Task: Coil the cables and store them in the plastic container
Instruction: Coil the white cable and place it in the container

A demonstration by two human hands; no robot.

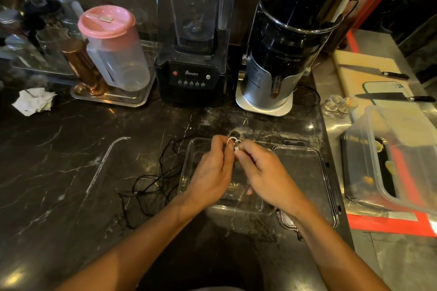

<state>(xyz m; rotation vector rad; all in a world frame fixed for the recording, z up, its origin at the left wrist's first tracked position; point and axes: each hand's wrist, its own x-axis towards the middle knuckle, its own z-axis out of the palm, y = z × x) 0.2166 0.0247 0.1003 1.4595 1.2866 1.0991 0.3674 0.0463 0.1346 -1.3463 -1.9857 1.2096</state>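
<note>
Both hands meet above a clear plastic container [186,168] on the dark marble counter. My left hand [210,172] and my right hand [264,172] pinch a small coiled white cable [233,140] between their fingertips, held over the container's far edge. A loose black cable [163,172] lies tangled on the counter just left of the container. The container's clear lid [307,172] lies flat to the right, touching the container.
A blender [192,54] and a black juicer [283,54] stand behind the container. A pink-lidded jug [113,47] sits on a metal tray at back left, beside crumpled paper [33,100]. Two knives [392,97] lie on boards at right, near a large clear tub [390,160].
</note>
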